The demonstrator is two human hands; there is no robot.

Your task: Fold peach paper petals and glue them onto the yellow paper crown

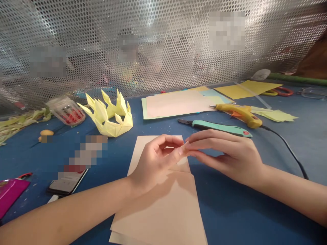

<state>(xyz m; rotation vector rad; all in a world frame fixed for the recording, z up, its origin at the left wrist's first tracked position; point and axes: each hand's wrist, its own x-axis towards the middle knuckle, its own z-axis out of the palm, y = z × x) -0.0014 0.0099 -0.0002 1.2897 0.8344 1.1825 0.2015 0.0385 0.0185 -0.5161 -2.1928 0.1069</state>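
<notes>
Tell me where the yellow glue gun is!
In the head view, the yellow glue gun lies right of centre, beyond the right hand and green-handled cutter.

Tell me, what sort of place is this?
Probably a papercraft workspace: a crown-like yellow paper piece, a green-handled cutter and a corded yellow glue gun sit on a blue tabletop.

A clear plastic jar (63,106) with small red pieces (73,118) inside was on the blue table (237,214), before a grey perforated metal screen (168,61). To the right lay a yellow glue gun (245,115) with a black cable (287,144).
</notes>
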